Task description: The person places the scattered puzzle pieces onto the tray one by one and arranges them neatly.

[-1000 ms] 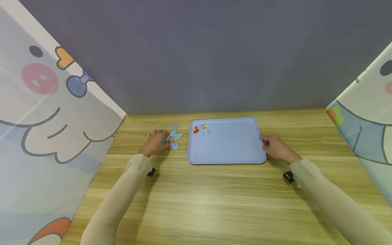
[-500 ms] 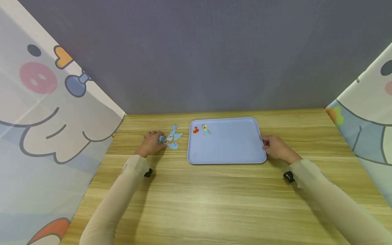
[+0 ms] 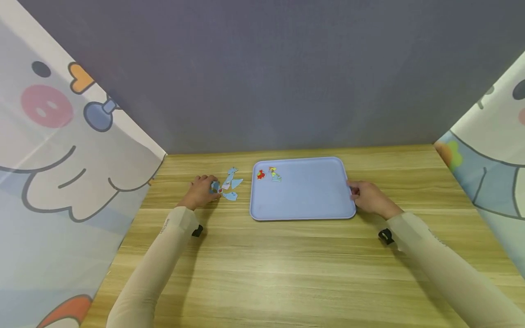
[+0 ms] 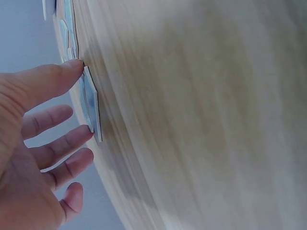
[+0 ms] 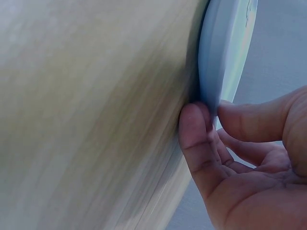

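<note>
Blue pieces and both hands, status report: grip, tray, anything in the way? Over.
Left hand at one blue piece, grip unclear. Right hand pinches right edge of tray. Other blue pieces lie left of it. No obstruction seen.

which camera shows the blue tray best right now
The head view: it shows nearly the whole blue tray from above. The right wrist view shows just one end, pinched by the right hand; the left wrist view has at most a pale sliver at the top, too little to tell.
</note>
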The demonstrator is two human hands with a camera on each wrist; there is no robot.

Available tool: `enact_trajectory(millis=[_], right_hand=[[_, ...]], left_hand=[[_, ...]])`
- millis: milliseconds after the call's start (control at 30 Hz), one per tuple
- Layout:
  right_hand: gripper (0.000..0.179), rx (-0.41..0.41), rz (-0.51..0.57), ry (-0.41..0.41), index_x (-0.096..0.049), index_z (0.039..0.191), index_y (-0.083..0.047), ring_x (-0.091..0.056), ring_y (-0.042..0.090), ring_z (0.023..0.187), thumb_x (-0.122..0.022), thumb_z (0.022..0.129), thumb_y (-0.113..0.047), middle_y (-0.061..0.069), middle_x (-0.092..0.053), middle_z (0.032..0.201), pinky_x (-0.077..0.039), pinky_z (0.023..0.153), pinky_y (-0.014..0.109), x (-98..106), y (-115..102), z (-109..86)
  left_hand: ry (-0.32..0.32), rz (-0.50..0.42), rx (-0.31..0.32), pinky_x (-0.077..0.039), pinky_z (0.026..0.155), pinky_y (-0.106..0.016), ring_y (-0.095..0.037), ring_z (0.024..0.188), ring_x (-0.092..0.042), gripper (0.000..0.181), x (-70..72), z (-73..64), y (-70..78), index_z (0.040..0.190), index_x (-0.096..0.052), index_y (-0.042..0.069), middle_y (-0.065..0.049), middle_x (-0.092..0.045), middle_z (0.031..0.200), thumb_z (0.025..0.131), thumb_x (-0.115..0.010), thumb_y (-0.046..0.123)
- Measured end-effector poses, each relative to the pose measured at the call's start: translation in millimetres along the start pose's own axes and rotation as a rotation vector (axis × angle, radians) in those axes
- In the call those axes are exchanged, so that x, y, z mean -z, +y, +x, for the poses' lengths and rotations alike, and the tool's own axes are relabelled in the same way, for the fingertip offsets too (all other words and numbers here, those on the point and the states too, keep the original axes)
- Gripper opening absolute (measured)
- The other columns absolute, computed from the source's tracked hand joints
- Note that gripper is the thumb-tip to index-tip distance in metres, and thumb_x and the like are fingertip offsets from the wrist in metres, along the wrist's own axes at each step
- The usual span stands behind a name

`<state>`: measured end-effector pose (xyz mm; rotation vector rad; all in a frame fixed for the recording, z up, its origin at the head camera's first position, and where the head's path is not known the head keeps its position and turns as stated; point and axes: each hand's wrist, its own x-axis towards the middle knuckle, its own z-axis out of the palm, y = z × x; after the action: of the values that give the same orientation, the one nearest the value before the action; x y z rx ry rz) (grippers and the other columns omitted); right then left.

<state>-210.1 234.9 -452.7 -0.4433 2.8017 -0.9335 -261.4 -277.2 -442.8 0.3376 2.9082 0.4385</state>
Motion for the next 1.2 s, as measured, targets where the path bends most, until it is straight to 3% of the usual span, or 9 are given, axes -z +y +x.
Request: enact_trajectory(millis=[300,400,500,633,833,1033,1200], right_hand=[[0.048,0.001,0.004,-0.009,-0.04,0.13,0.019,-0.049,0.024,0.073,-0.054,0.085,0.008,0.012,-0.053,0.081,-0.043,0.063,0.034,-2,2,3.0],[0.048,0.003,0.008,-0.008,-0.04,0.13,0.02,-0.048,0.023,0.072,-0.054,0.085,0.008,0.012,-0.053,0.081,-0.042,0.062,0.033,-2,2,3.5],[0.048,0.006,0.015,-0.01,-0.04,0.13,0.02,-0.048,0.023,0.072,-0.054,0.085,0.009,0.012,-0.053,0.081,-0.042,0.061,0.033,-2,2,3.4],[0.048,0.004,0.017,-0.009,-0.04,0.129,0.021,-0.048,0.024,0.072,-0.054,0.085,0.009,0.013,-0.053,0.082,-0.043,0.061,0.032,-2,2,2.8],[0.048,0.006,0.006,0.003,-0.041,0.128,0.021,-0.049,0.024,0.072,-0.055,0.084,0.009,0.013,-0.053,0.081,-0.043,0.061,0.032,-1,3,1.8],[0.048,0.006,0.001,0.012,-0.043,0.128,0.021,-0.049,0.024,0.073,-0.055,0.083,0.008,0.013,-0.054,0.082,-0.042,0.061,0.031,-2,3,0.9],[0.047,0.013,0.006,0.013,-0.042,0.127,0.021,-0.05,0.025,0.074,-0.055,0.083,0.008,0.015,-0.056,0.083,-0.044,0.063,0.034,-2,1,1.5]], left_hand=[[0.013,0.016,-0.015,-0.016,0.096,-0.072,-0.045,0.118,-0.035,0.054,-1.3,1.4,-1.0,0.131,-0.049,0.003,-0.025,-0.048,0.126,0.086,-0.071,0.024],[0.032,0.023,-0.028,-0.022,0.095,-0.068,-0.044,0.116,-0.037,0.053,-1.9,1.2,-2.2,0.13,-0.05,0.003,-0.025,-0.05,0.123,0.086,-0.071,0.024],[0.064,0.033,-0.046,-0.029,0.086,-0.058,-0.042,0.111,-0.04,0.052,-2.4,1.6,-2.8,0.128,-0.052,0.002,-0.024,-0.054,0.12,0.085,-0.072,0.026],[0.102,0.048,-0.064,-0.027,0.076,-0.048,-0.038,0.105,-0.043,0.051,-2.7,2.0,-3.4,0.125,-0.055,0.002,-0.02,-0.058,0.114,0.084,-0.072,0.027],[0.156,0.07,-0.095,-0.027,0.072,-0.043,-0.033,0.098,-0.045,0.04,-1.7,0.5,-2.5,0.112,-0.063,0.003,-0.016,-0.06,0.11,0.082,-0.075,0.026],[0.194,0.017,-0.17,-0.032,0.083,-0.047,-0.033,0.103,-0.045,0.03,0.5,0.8,3.9,0.104,-0.067,0.003,-0.017,-0.059,0.115,0.082,-0.075,0.021],[0.191,-0.051,-0.171,-0.04,0.09,-0.047,-0.035,0.104,-0.047,0.032,2.5,2.7,12.9,0.105,-0.066,-0.001,-0.019,-0.057,0.117,0.081,-0.075,0.018]])
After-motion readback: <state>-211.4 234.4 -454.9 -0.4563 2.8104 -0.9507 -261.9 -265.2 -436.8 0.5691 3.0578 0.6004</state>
